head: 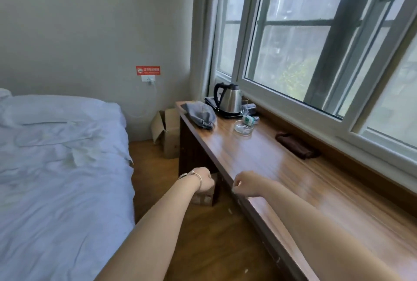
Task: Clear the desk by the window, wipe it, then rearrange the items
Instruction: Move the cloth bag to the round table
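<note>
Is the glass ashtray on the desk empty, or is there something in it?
Empty, as far as shows: the ashtray looks clear through to the desk, with nothing dark inside.

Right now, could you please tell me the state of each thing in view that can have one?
kettle: upright on its base, lid shut
grey pouch: lying flat on the desk
glass ashtray: upright, looks empty
brown cloth: folded, by the window
cardboard box: flaps open, on the floor
wall plug: plugged in
left hand: fingers curled, holding nothing visible
right hand: fingers curled, at desk edge
</note>
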Action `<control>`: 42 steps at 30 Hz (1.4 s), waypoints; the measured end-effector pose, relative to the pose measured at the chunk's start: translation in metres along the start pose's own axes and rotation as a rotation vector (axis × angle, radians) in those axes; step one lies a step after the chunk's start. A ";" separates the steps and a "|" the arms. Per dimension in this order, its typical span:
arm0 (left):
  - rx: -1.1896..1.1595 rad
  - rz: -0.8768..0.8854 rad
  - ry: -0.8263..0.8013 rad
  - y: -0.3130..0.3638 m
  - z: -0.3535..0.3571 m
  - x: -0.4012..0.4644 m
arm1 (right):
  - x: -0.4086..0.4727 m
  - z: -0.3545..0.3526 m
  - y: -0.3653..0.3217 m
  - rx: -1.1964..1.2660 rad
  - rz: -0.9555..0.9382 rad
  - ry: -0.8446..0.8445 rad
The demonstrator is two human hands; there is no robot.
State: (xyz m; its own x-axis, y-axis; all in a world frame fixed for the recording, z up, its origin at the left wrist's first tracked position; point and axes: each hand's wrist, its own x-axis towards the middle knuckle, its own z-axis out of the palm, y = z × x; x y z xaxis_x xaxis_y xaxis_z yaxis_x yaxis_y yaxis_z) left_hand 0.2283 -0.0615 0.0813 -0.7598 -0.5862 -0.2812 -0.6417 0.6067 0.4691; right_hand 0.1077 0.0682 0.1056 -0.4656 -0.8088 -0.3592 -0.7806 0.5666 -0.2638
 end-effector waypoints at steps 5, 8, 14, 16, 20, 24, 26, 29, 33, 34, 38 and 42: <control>-0.015 0.002 0.050 -0.029 -0.045 0.075 | 0.108 -0.035 -0.009 -0.005 -0.098 0.000; 0.133 -0.065 -0.020 -0.034 -0.078 0.129 | 0.174 -0.050 -0.010 0.002 -0.098 -0.018; 0.204 -0.067 -0.049 -0.026 -0.130 0.224 | 0.283 -0.085 -0.003 0.065 -0.117 0.037; 0.163 -0.061 -0.046 -0.029 -0.132 0.243 | 0.305 -0.089 0.003 0.107 -0.107 0.064; 0.004 -0.119 -0.230 -0.044 -0.133 0.284 | 0.341 -0.093 0.020 0.132 -0.083 0.009; 0.083 -0.073 -0.142 -0.047 -0.146 0.323 | 0.367 -0.105 0.036 0.190 -0.033 0.011; 0.092 -0.044 -0.046 -0.048 -0.157 0.342 | 0.375 -0.111 0.040 0.211 -0.014 0.013; 0.135 0.053 0.114 -0.048 -0.175 0.378 | 0.395 -0.117 0.043 0.263 0.037 0.064; 0.378 0.344 0.180 -0.051 -0.185 0.424 | 0.424 -0.116 0.034 0.305 0.036 0.178; 0.477 0.412 0.145 -0.055 -0.185 0.435 | 0.431 -0.116 0.031 0.307 0.024 0.205; 0.756 0.545 0.046 -0.074 -0.190 0.478 | 0.465 -0.122 0.016 0.352 0.014 0.265; 0.714 0.611 0.059 -0.087 -0.206 0.518 | 0.500 -0.123 -0.002 0.494 0.071 0.298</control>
State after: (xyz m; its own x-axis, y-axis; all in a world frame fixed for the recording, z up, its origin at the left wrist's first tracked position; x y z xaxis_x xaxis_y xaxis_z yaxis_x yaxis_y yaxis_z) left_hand -0.0879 -0.5285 0.0668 -0.9919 -0.0720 -0.1043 -0.0606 0.9922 -0.1086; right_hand -0.1747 -0.3565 0.0371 -0.6627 -0.7352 -0.1422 -0.4897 0.5691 -0.6605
